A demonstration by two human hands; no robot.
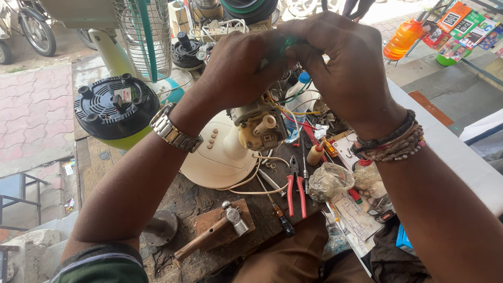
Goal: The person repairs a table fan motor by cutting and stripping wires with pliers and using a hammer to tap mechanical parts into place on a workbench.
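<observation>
My left hand (238, 68) and my right hand (340, 65) meet above a cream table fan motor (259, 126), fingers pinched together on a small green piece (288, 43) that looks like wire. What exactly the fingertips hold is mostly hidden. Coloured wires (293, 110) run from the motor up toward my hands. The motor sits on the fan's round cream base (217, 157). A metal watch is on my left wrist, bead bracelets on my right.
On the worn wooden bench lie red-handled pliers (296, 191), a screwdriver (277, 209), a hammer (220, 230), a crumpled plastic bag (329, 181) and papers (359, 215). A black-and-green appliance base (115, 107) and a fan grille (146, 36) stand at left; an orange bottle (402, 37) at far right.
</observation>
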